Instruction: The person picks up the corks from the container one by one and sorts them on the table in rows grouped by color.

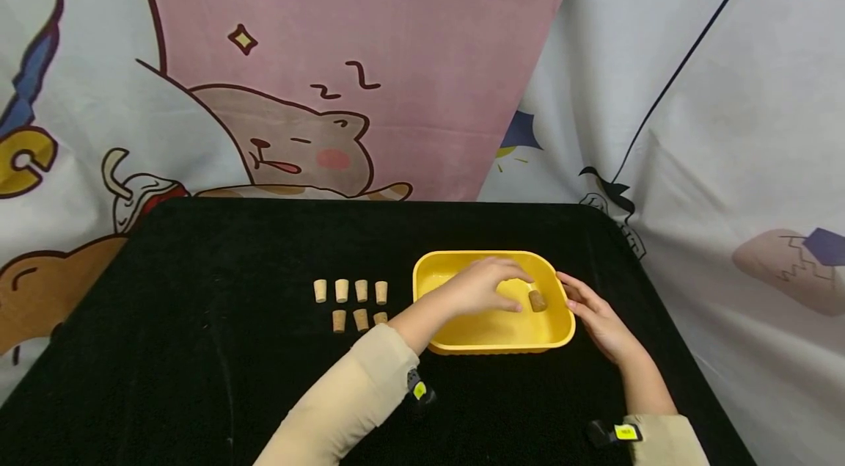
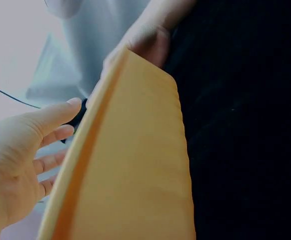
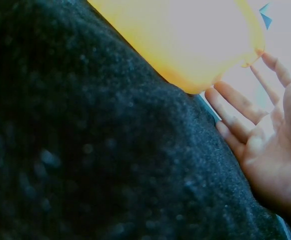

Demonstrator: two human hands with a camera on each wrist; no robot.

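Note:
A yellow plastic tub (image 1: 498, 347) rests on a black cloth, with a single cork stopper (image 1: 538, 301) inside near its right end. My left hand (image 1: 485, 286) reaches over the tub, its thumb and fingers parted just left of that cork, and nothing shows between them. In the left wrist view the tub's side wall (image 2: 135, 150) stands in front of part of the hand. At the tub's right end, my right hand (image 1: 597, 319) touches the rim with extended fingers. The right wrist view shows those fingers (image 3: 235, 105) spread against the tub's end.
Left of the tub, several pale corks stand in two rows, among them a back-row cork (image 1: 341, 290) and a front-row cork (image 1: 339, 321). My left forearm partly covers the front row's right end. Behind the black table (image 1: 198, 246) hangs a printed cloth (image 1: 396, 11).

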